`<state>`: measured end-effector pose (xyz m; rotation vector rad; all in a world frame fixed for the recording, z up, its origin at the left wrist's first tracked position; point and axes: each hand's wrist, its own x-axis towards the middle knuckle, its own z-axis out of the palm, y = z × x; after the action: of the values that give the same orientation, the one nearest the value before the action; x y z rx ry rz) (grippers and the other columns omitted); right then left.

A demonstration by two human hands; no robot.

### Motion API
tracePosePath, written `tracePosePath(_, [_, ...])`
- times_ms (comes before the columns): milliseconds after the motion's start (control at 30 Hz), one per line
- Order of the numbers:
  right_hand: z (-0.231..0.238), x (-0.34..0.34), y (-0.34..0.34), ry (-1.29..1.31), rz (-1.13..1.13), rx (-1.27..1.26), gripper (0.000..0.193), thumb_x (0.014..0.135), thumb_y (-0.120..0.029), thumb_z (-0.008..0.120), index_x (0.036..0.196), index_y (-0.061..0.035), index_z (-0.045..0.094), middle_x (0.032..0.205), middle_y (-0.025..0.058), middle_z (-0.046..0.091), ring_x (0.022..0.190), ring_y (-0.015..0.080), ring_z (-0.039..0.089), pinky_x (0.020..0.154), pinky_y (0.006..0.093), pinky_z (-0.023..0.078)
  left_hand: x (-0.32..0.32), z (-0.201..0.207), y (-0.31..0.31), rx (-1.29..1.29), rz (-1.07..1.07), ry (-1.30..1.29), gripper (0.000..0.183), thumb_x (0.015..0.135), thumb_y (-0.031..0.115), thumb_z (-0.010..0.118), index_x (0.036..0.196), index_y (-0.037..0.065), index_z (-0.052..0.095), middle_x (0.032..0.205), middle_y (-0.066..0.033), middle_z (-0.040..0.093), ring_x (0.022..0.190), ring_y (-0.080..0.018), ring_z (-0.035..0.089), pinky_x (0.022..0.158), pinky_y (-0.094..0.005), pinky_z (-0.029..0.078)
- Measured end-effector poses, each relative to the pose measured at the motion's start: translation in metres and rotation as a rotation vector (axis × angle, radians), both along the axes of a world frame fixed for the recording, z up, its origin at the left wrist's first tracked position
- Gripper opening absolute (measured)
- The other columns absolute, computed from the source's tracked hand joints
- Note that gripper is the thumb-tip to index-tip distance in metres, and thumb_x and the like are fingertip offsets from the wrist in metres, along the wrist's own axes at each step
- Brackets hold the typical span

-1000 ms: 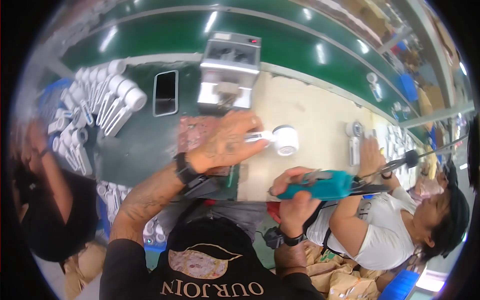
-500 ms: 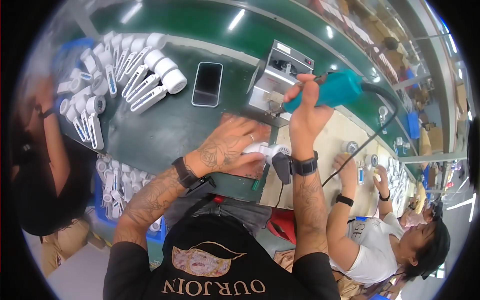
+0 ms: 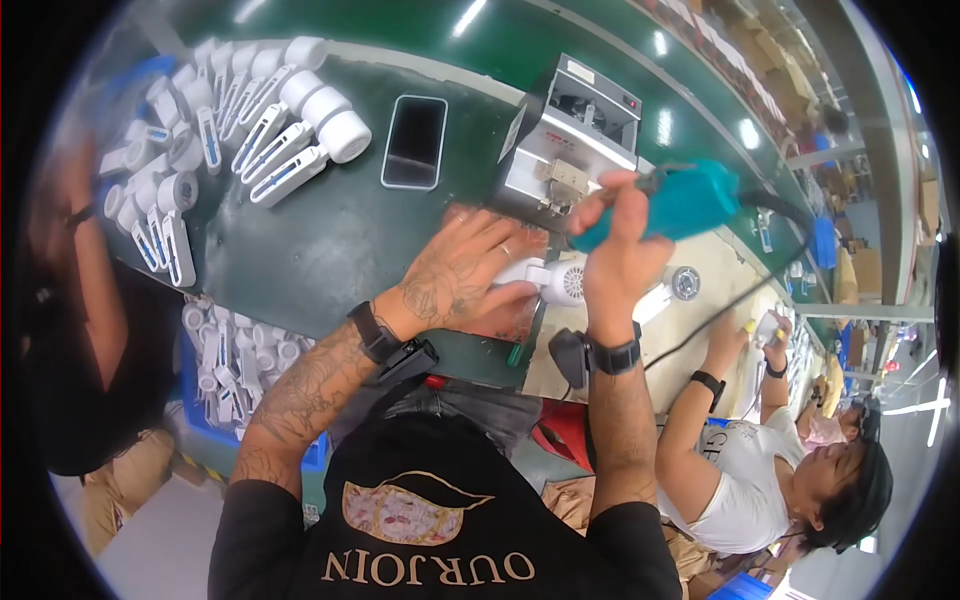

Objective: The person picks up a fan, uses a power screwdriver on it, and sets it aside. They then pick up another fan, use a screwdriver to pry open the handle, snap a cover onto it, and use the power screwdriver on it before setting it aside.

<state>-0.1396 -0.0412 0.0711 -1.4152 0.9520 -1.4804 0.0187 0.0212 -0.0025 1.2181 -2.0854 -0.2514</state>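
Since the earlier frame, your right hand [image 3: 622,245] has brought the teal power driver [image 3: 695,203] down from the grey machine [image 3: 530,160] towards the white vented device [image 3: 566,283]. That device lies at the centre of the frame, its handle partly over the red mat [image 3: 505,322]. Your left hand [image 3: 452,275], half open, pins the handle under thumb and fingers; your right closes firmly around the driver. The device looks like light, stiff, smooth plastic, likely slippery; grip its handle, sparing the grille.

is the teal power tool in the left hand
No, the right hand grips the teal tool; the left hand holds a white device.
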Motion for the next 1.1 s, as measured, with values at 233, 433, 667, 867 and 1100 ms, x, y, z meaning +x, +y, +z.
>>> tracePosePath(233, [-0.005, -0.008, 0.015, -0.040, 0.076, 0.029, 0.051, 0.098, -0.046, 0.066, 0.104, 0.0042, 0.059, 0.071, 0.0070, 0.057, 0.062, 0.0187, 0.058, 0.056, 0.0304, 0.045, 0.000, 0.000, 0.001, 0.023, 0.003, 0.051, 0.048, 0.088, 0.043, 0.071, 0.122, 0.009, 0.067, 0.112, -0.0113, 0.059, 0.108, -0.0332, 0.055, 0.098, -0.0500, 0.042])
tracePosePath(433, [-0.017, -0.009, 0.014, -0.044, 0.115, 0.030, 0.046, 0.099, -0.043, 0.064, 0.100, 0.0030, 0.057, 0.070, 0.0080, 0.056, 0.062, 0.0193, 0.056, 0.056, 0.0325, 0.045, -0.001, 0.003, 0.002, 0.037, -0.011, 0.041, 0.047, 0.089, 0.041, 0.071, 0.122, 0.009, 0.067, 0.111, -0.0109, 0.059, 0.109, -0.0328, 0.055, 0.098, -0.0498, 0.042])
tracePosePath(667, [-0.023, -0.006, 0.010, -0.089, 0.154, 0.046, 0.045, 0.101, -0.041, 0.063, 0.091, 0.0010, 0.053, 0.069, 0.0083, 0.054, 0.060, 0.0200, 0.055, 0.055, 0.0327, 0.044, -0.003, -0.001, 0.000, 0.031, -0.012, 0.026, 0.047, 0.090, 0.041, 0.071, 0.124, 0.009, 0.064, 0.119, -0.0100, 0.060, 0.110, -0.0318, 0.055, 0.099, -0.0500, 0.042])
tracePosePath(867, [-0.026, -0.005, 0.009, -0.069, 0.171, -0.002, 0.043, 0.101, -0.039, 0.062, 0.089, 0.0006, 0.053, 0.068, 0.0081, 0.054, 0.059, 0.0190, 0.055, 0.055, 0.0323, 0.044, -0.002, 0.001, 0.000, 0.018, 0.000, 0.015, 0.046, 0.090, 0.041, 0.070, 0.123, 0.009, 0.064, 0.119, -0.0101, 0.060, 0.109, -0.0321, 0.055, 0.101, -0.0510, 0.041])
tracePosePath(1100, [0.001, 0.001, -0.004, 0.017, 0.027, -0.002, 0.041, 0.103, -0.038, 0.061, 0.102, 0.0030, 0.060, 0.071, 0.0065, 0.057, 0.062, 0.0169, 0.058, 0.058, 0.0293, 0.046, 0.002, 0.003, 0.002, 0.037, -0.018, -0.020, 0.052, 0.089, 0.038, 0.068, 0.132, 0.010, 0.058, 0.116, -0.0091, 0.060, 0.112, -0.0287, 0.054, 0.096, -0.0435, 0.043])
